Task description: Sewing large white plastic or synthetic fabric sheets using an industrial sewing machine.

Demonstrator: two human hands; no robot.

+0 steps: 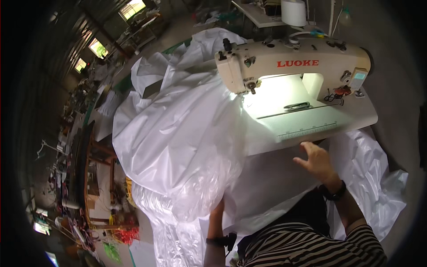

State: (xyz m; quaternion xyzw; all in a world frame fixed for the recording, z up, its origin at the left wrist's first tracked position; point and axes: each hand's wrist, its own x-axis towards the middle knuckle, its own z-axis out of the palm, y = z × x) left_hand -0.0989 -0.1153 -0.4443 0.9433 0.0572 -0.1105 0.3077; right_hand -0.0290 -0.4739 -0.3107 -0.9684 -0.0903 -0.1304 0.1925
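Observation:
A large white plastic sheet [178, 129] lies in folds over the left side of the sewing machine's table, one part running under the needle end of the sewing machine [293, 62]. At its lower edge, close to my body, is my left hand [217, 210]; the sheeting covers the fingers, so their grip is hidden. My right hand [318, 162] hovers by the front edge of the table [307, 129], thumb and fingers apart and nothing in it. More white sheeting [364, 173] hangs down beside my right arm.
Thread snips [297, 106] lie on the lit machine bed. A white thread cone [293, 12] stands behind the machine. At the left are a wooden frame [91, 178] and a red tangle of scraps [127, 233] on the floor. A small control panel [358, 79] sits at the machine's right end.

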